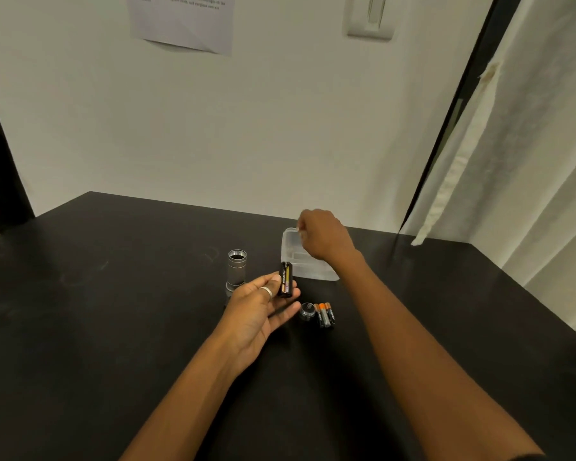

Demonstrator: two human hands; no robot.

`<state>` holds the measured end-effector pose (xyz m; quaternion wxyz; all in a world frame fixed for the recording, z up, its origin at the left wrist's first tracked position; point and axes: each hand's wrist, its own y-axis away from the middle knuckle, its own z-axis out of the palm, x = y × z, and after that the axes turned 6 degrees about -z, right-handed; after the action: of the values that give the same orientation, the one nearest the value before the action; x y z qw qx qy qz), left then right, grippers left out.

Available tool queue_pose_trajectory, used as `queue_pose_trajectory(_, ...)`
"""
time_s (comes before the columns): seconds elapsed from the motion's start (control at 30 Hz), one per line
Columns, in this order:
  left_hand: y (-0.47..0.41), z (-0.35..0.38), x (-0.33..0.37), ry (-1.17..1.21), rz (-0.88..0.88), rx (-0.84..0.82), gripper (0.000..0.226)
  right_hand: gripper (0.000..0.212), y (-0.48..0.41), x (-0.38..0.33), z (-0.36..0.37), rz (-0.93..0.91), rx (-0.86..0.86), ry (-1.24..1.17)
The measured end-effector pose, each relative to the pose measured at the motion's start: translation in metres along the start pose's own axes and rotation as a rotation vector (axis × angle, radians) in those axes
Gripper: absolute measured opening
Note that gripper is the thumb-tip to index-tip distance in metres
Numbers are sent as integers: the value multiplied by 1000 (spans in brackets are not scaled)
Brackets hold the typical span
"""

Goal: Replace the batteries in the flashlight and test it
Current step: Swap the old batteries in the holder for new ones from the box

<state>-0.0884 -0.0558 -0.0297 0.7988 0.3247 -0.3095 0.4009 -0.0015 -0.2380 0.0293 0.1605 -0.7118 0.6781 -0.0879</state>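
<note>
- Black matte bench [113, 327] carries everything; it meets a pale wall along its far edge, with a white curtain [512, 161] hanging past its right edge.
- On the wall above hang a white sheet of printed paper [183, 21] and a white wall switch [371, 16].
- A silver metal flashlight body [236, 269] stands upright near the middle of the bench, open end up, just behind the left hand [256, 314], which hides its base.
- A clear plastic box [291, 257] sits toward the far edge, right of the flashlight body; the right forearm covers its near right corner.
- A black round tail cap with a spring [307, 311] lies beside a few loose black-and-orange batteries [325, 315], touching or nearly so, between the two forearms.
- The left hand, palm up and wearing a silver ring, pinches a black battery carrier loaded with cells [286, 279] upright between thumb and fingers.
- The right hand [323, 237] hovers at the box's far left corner with its fingers curled; whether they hold anything cannot be told.
</note>
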Motion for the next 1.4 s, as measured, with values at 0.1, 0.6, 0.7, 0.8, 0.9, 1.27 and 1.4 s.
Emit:
queue_pose_trajectory(0.1,0,1,-2,-12,-2,-3,19,22,31,-12,-22,-64,223,-256)
queue_pose_trajectory(0.6,6,4,-5,-164,100,-50,26,15,153,-43,-4,45,421,-814)
queue_pose_trajectory(0.7,5,6,-7,-183,119,-55,24,12,153,-44,1,-17,412,-712)
queue_pose_trajectory(0.8,5,6,-9,-193,129,-55,19,11,152,-42,4,-7,414,-646)
queue_pose_trajectory(0.9,4,5,-10,-209,136,-57,16,10,153,-41,4,22,415,-625)
queue_pose_trajectory(1.27,1,1,-12,-237,174,-35,19,14,157,-51,2,-82,389,-518)
queue_pose_trajectory(1.4,-2,0,-10,-201,179,8,25,23,158,-46,5,-188,223,-484)
